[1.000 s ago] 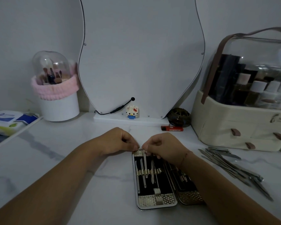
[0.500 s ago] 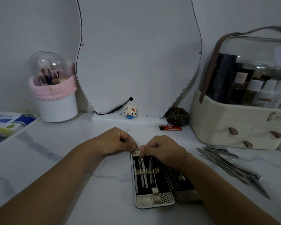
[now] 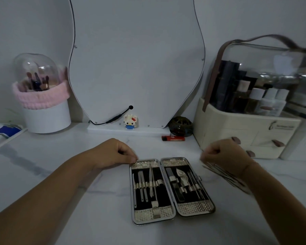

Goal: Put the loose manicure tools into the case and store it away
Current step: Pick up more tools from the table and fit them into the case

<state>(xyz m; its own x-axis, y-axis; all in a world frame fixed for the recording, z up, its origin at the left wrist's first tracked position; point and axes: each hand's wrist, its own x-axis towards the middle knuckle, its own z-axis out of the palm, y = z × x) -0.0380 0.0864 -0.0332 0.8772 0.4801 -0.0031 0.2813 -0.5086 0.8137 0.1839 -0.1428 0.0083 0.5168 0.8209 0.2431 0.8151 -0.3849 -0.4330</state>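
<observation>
The case (image 3: 143, 215) lies open flat on the table, both halves partly filled; the left hand (image 3: 113, 153) is a loose fist, tips touching the case's far left corner, holding nothing I can see; the right hand (image 3: 223, 154) is curled and blurred above the loose tools (image 3: 223, 176), and I cannot tell whether it pinches one; its wrist crosses the pile, so a careless pull could scatter the thin tools, or drag several at once; beyond lies a lighter (image 3: 173, 138).
</observation>
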